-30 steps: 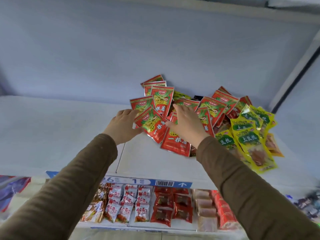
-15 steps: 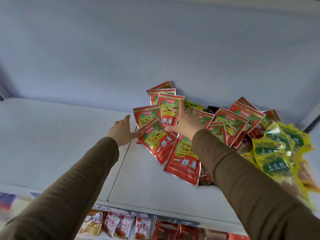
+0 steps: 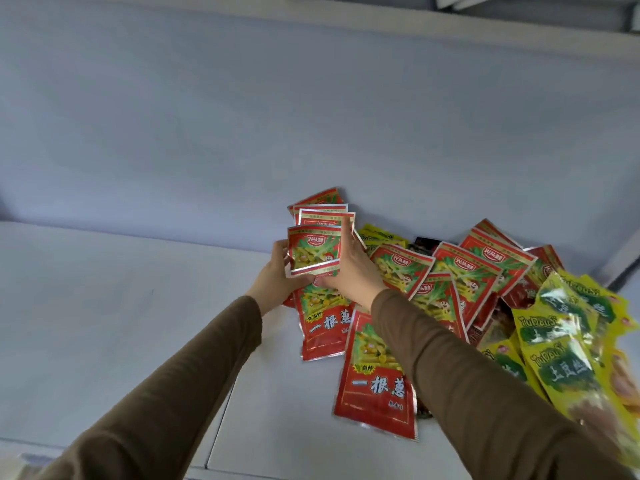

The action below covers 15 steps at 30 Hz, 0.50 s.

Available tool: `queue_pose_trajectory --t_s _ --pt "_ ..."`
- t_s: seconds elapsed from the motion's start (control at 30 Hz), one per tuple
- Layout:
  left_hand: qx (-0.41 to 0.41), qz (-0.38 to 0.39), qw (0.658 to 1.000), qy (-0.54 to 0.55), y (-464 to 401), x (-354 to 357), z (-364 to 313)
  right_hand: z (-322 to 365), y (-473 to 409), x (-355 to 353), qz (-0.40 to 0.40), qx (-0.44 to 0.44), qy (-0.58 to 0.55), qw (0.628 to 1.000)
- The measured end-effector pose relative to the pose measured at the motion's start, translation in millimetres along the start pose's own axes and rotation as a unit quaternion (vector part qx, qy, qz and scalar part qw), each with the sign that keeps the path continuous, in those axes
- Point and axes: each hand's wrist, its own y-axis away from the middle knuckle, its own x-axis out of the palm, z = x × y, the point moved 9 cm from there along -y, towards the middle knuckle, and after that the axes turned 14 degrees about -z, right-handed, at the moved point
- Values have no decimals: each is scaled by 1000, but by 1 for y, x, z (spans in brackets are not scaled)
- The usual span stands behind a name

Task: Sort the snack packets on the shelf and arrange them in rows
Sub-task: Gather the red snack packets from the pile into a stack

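White shelf board [image 3: 104, 323] runs wide under a pale back wall [image 3: 311, 116], with a seam in the board just below the arms. Most of the shelf's right half is covered by a loose heap of snack packets. Yellow-and-green packets [image 3: 561, 362] overlap at the far right edge, their long sides slanting toward the near right corner, and they lie partly over the heap's edge. Red packets [image 3: 471, 275] make up the middle of the heap, fanned and overlapping, tops toward the wall. Two of them lie nearer: one large red packet [image 3: 377, 382] flat on the board, long axis running from wall to front, partly hidden by the right sleeve [image 3: 485, 393]; another red packet [image 3: 325, 323] just beside it to the left, tilted a little, its top tucked under the hands. Several more stand stacked against the wall behind the hands. Both hands meet at the heap's left end and hold a small stack of red packets [image 3: 315, 249] upright, printed face toward the camera, top edge up. Left hand [image 3: 277, 275] curls round its left edge; right hand [image 3: 353, 268] grips the right edge, fingers behind the packets.
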Motion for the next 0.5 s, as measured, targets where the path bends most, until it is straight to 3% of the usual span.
queue_pose_trajectory --t_s 0.23,0.5 --pt "-48 -8 994 99 -20 11 3 -21 -13 -2 -43 120 -130 983" --pt "-112 -53 977 172 -33 8 16 -32 -19 10 -67 149 -235 958"
